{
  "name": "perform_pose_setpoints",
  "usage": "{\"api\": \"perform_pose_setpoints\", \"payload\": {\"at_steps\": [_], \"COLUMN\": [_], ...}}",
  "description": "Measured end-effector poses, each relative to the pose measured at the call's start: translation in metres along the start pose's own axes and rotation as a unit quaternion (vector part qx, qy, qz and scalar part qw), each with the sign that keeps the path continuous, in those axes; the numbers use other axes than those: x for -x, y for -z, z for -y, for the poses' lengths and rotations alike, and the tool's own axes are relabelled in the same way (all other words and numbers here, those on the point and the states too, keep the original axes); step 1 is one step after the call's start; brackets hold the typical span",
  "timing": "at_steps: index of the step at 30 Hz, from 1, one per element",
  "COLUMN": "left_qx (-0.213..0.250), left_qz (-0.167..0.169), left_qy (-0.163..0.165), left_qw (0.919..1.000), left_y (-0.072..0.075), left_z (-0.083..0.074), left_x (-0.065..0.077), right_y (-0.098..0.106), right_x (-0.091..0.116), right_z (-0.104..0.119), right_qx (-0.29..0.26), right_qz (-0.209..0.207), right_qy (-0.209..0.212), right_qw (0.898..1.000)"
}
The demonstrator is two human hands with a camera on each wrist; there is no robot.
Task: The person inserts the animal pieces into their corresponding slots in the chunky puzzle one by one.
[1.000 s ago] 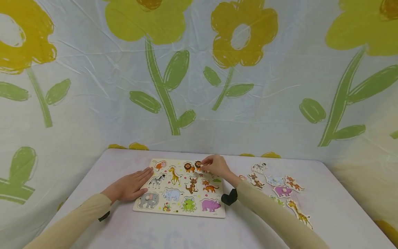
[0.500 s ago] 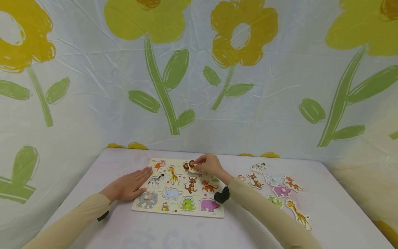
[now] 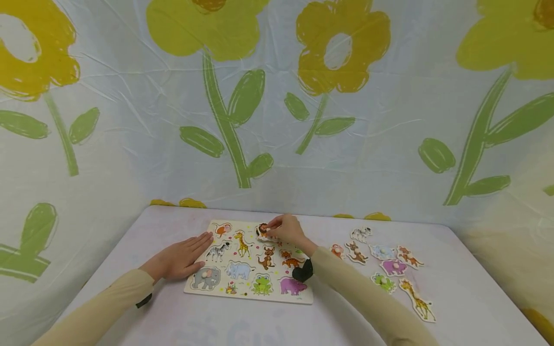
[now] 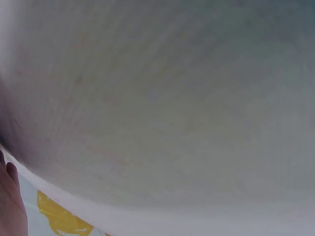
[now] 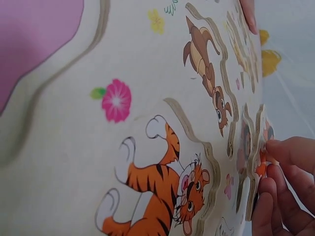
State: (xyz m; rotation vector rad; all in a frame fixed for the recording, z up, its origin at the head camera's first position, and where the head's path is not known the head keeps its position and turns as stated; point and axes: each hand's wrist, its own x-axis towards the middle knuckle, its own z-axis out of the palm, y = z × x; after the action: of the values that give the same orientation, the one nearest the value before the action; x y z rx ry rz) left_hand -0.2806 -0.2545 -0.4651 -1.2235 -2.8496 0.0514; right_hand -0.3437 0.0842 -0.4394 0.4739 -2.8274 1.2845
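A wooden animal puzzle board (image 3: 290,299) lies on the table. My right hand (image 3: 287,230) pinches a lion puzzle piece (image 3: 261,231) over the lion recess near the board's far edge. In the right wrist view, the fingers of this hand (image 5: 290,182) hold the lion piece (image 5: 257,172) tilted slightly off the board; whether it touches the recess I cannot tell. My left hand (image 3: 179,258) rests with straight fingers on the board's left edge. An elephant piece (image 3: 206,278) with a knob sits in the near left recess. The left wrist view shows only a sliver of the left hand (image 4: 11,201).
Right of the board lie several loose pieces: a zebra (image 3: 361,234), kangaroo (image 3: 357,253), monkey (image 3: 337,251), rhino (image 3: 383,252), tiger (image 3: 409,257), hippo (image 3: 393,267), frog (image 3: 383,282) and giraffe (image 3: 418,300). A flowered cloth (image 3: 277,120) hangs behind the table.
My right hand has carried the lion piece leftward until it covers the printed lion recess. The left hand stays on the board's left edge.
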Motion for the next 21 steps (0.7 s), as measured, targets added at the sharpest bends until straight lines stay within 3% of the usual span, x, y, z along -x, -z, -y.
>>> {"api": "perform_pose_setpoints", "payload": {"at_steps": [7,21], "left_qx": [0.005,-0.003], "left_qz": [0.021,0.022], "left_qy": [0.015,0.018], "left_qw": [0.9997,0.9996], "left_y": [-0.0017,-0.0034], "left_z": [-0.0009,-0.0003], "left_x": [-0.0010,-0.0011], "right_y": [-0.0034,-0.0100], "right_x": [-0.0003,-0.0010], "right_z": [0.0003,-0.0025], "right_qx": [0.012,0.033], "right_qz": [0.006,0.007], "right_qy": [-0.004,-0.001], "right_qw": [1.000,0.999]}}
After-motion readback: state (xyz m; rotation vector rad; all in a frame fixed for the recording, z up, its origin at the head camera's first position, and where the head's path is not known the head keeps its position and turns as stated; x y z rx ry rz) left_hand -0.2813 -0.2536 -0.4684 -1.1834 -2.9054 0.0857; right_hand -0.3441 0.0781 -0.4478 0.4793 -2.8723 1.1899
